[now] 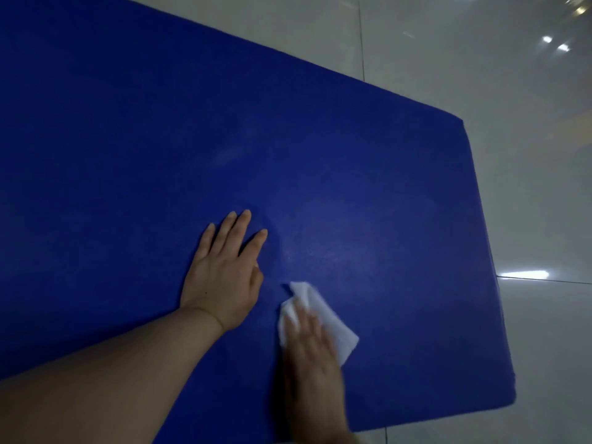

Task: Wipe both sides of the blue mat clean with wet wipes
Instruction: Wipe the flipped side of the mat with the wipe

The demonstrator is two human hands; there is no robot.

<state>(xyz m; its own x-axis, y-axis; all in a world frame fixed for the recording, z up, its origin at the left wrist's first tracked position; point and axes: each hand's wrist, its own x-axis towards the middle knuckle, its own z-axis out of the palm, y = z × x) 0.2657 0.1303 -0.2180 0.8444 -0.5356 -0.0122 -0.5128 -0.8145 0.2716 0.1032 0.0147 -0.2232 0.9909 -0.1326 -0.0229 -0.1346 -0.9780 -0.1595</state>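
A large blue mat (160, 139) lies flat on the floor and fills most of the view. My left hand (224, 270) rests palm down on it with straight, spread fingers. Just to the right, my right hand (309, 350) is blurred and presses flat on a white wet wipe (333, 328) against the mat. The wipe sticks out beyond the fingers on the far and right sides. Faint pale smears show on the mat's surface farther away.
Glossy white floor tiles (528, 187) with dark grout lines surround the mat at the right and far side. Ceiling lights reflect in the tiles. The mat's right edge and near right corner lie on the tiles.
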